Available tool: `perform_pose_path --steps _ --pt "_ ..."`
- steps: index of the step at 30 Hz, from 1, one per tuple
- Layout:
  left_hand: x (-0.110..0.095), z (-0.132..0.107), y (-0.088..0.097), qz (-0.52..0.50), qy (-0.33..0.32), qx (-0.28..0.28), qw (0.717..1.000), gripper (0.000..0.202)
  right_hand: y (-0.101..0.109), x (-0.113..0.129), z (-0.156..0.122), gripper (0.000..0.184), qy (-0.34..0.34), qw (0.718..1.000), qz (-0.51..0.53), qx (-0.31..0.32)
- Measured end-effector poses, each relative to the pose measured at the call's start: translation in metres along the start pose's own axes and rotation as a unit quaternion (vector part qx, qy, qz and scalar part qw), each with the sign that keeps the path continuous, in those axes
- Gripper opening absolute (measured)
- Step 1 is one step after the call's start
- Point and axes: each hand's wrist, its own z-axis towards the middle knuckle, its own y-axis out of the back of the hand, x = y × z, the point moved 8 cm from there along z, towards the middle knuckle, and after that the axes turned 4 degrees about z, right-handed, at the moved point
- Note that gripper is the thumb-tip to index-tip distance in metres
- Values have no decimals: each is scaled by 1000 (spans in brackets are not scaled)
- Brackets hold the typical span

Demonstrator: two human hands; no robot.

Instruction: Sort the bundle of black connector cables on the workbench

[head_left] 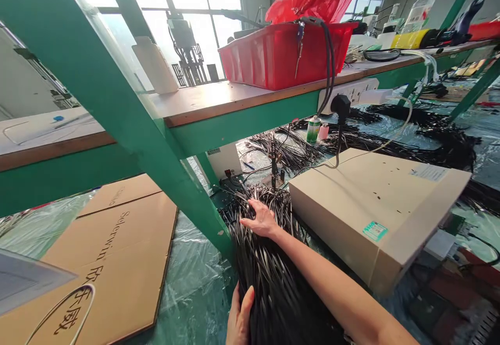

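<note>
The right hand (262, 220) lies spread open on a bundle of black cables (273, 282); the left hand (240, 316) presses its side, grip unclear. Loose strands could snag on the green shelf upright (183, 188) if tugged.

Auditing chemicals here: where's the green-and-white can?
In the head view, the green-and-white can sits under the wooden shelf, upper centre, just left of a small pink container and below the power strip.
</note>
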Motion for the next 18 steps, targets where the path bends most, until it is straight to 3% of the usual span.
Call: perform_pose_path --steps 3,6,9,13,18 --pt "-3 -3 1 1 -3 -6 1000 54 32 -23 -10 37 -13 997 35 -71" --pt "-4 -4 2 -3 -11 -10 1000 48 67 -65 -30 34 -58 986 54 -148" --pt "-3 -3 1 -11 -13 -7 1000 40 85 -109 -50 32 -115 977 53 -175" --pt "-1 -1 1 -12 -7 -2 1000 36 80 -150 -71 25 -182 972 16 -145" --pt "0 -1 1 -10 -2 -5 1000 35 59 -172 -91 26 -256 961 -42 -97"
